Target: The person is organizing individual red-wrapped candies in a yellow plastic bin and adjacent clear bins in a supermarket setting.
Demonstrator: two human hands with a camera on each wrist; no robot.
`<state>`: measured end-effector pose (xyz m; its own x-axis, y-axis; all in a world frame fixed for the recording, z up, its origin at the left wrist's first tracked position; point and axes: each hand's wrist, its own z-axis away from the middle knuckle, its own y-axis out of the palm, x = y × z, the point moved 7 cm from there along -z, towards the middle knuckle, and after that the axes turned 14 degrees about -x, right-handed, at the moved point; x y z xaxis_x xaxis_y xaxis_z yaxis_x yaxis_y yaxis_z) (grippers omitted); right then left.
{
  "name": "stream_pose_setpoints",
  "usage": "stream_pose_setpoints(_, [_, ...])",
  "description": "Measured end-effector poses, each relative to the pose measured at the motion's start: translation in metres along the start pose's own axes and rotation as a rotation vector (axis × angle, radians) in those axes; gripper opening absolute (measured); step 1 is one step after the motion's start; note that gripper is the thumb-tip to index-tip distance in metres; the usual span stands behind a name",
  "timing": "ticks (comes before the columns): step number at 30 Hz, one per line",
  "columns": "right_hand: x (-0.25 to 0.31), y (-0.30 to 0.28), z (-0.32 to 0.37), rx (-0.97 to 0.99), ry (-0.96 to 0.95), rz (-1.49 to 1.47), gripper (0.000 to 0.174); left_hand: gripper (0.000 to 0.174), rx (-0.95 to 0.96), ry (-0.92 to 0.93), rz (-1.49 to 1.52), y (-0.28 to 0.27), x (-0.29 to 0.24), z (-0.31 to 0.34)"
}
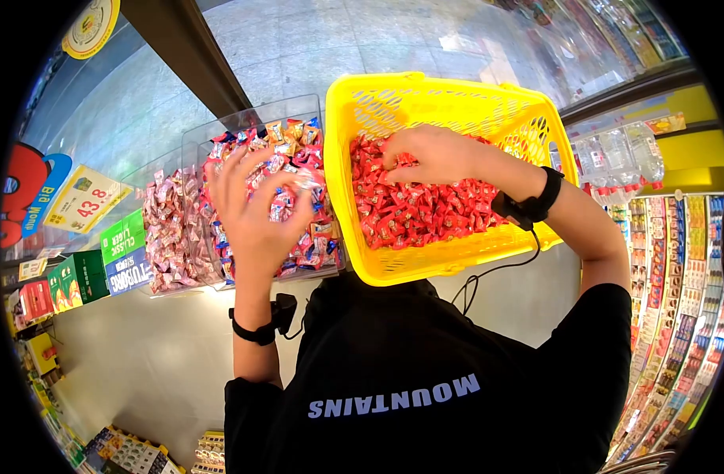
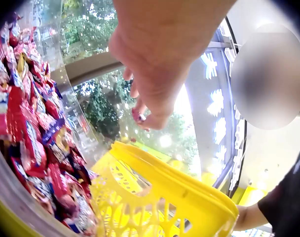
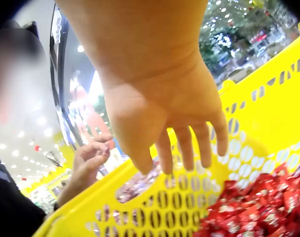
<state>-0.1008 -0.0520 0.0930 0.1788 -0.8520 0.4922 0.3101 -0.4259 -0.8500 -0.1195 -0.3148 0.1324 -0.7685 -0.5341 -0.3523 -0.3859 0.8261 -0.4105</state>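
Left hand: your left hand (image 1: 255, 209) is up over the bin (image 1: 243, 118), fingers spread and a bit curled, right at the mixed candies (image 1: 306, 237). Can't tell if a wrapper is pinched; the left wrist view only shows bent fingertips.
Right hand: your right hand (image 1: 433, 154) is inside the basket (image 1: 456, 103), palm down over the red candies (image 1: 417, 213). In the right wrist view the fingers are straight and slack, released, with nothing in them, just above the pile.
Basket: yellow with perforated walls, just beside the bin on its right. The near rim overlaps your black shirt (image 1: 425, 379) in the head view.
Red candies: heaped across the basket floor, mostly under and near your right hand.
Mixed candies: red, orange, blue and silver wrappers piled in the clear bin.
Next bin: pink candies (image 1: 168, 229) in a second clear bin, right against the first on its left.
Wrists: black strap on each; a cable hangs from the right one.
Around: price card (image 1: 85, 197) reading 43.8 left of the bins; bottles (image 1: 618, 154) right of the basket.
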Motion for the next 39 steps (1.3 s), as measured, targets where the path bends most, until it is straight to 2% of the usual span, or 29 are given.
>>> stream_pose_setpoints(3, [-0.084, 0.046, 0.006, 0.099, 0.066, 0.247, 0.038, 0.035, 0.152, -0.062, -0.139, 0.011, 0.028, 0.017])
stream_pose_setpoints(5, [-0.100, 0.061, 0.011, 0.010, 0.103, 0.407, 0.038, 0.049, 0.256, -0.091, -0.221, 0.019, 0.039, 0.031])
stream_pose_setpoints(6, [-0.106, 0.067, 0.012, -0.037, 0.119, 0.487, 0.039, 0.048, 0.245, -0.101, -0.218, 0.019, 0.039, 0.034])
stream_pose_setpoints(7, [-0.113, 0.075, 0.009, -0.039, 0.192, 0.424, 0.039, 0.047, 0.237, -0.110, -0.214, 0.019, 0.037, 0.036])
stream_pose_setpoints(10, [-0.115, 0.082, 0.005, -0.180, 0.163, 0.425, 0.034, 0.040, 0.261, -0.143, -0.200, 0.019, 0.032, 0.038])
stream_pose_setpoints(13, [-0.115, 0.084, 0.000, -0.182, 0.167, 0.463, 0.024, 0.034, 0.262, -0.147, -0.173, 0.020, 0.027, 0.039])
stream_pose_setpoints(15, [-0.117, 0.076, -0.004, -0.112, 0.196, 0.363, 0.020, 0.032, 0.262, -0.132, -0.160, 0.020, 0.026, 0.040])
stream_pose_setpoints(19, [-0.101, 0.040, -0.007, -0.078, 0.141, 0.202, 0.016, 0.031, 0.215, -0.136, -0.094, 0.012, 0.022, 0.031])
stream_pose_setpoints(25, [-0.013, -0.025, 0.013, -0.274, 0.016, -0.002, 0.016, 0.034, 0.206, -0.071, 0.073, 0.018, -0.011, 0.007])
stream_pose_setpoints(28, [0.019, -0.025, 0.020, -0.209, -0.018, -0.129, 0.016, 0.039, 0.248, -0.035, 0.166, 0.032, -0.029, 0.004])
stream_pose_setpoints(32, [0.042, -0.019, 0.028, -0.233, -0.169, -0.203, 0.017, 0.040, 0.337, -0.005, 0.221, 0.047, -0.051, 0.007])
stream_pose_setpoints(39, [0.039, -0.029, 0.027, -0.266, -0.113, -0.396, 0.016, 0.023, 0.317, -0.008, 0.300, 0.050, -0.056, 0.009])
